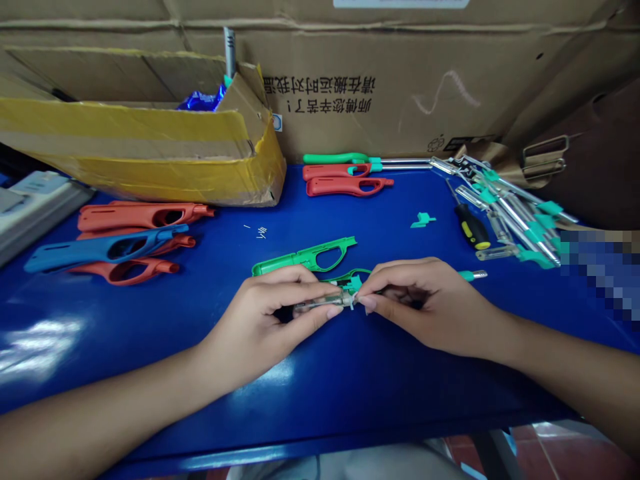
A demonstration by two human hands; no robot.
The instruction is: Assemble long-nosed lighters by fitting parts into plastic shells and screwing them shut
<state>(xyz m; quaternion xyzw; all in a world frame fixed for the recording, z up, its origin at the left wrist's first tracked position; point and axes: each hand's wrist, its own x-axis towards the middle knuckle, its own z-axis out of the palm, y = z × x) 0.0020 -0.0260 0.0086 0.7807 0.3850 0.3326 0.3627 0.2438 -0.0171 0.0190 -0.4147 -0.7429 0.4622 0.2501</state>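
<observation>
- At the middle of the blue table (pixel 375 400), the left hand (pixel 270 303) has a clear lighter fuel tank (pixel 320 303) pinched between thumb and fingertips, parted only by the tank's width.
- Opposite, the right hand (pixel 435 303) has thumb and forefinger nearly together, nipping a small white piece (pixel 352 301) at the tank's end.
- And the line-up is crosswise — long axis left to right, body inside the left hand's grip, valve end facing the right fingertips, left hand nearer.
- Just behind, a green lighter half-shell (pixel 303 257) shows its hollow side.
- Farther right, a black-and-yellow screwdriver (pixel 473 227) lies beside heaped metal lighter tubes (pixel 520 217).
- Beyond — red lighter handles (pixel 345 187), and back left, a yellow-taped cardboard box (pixel 175 167).
</observation>
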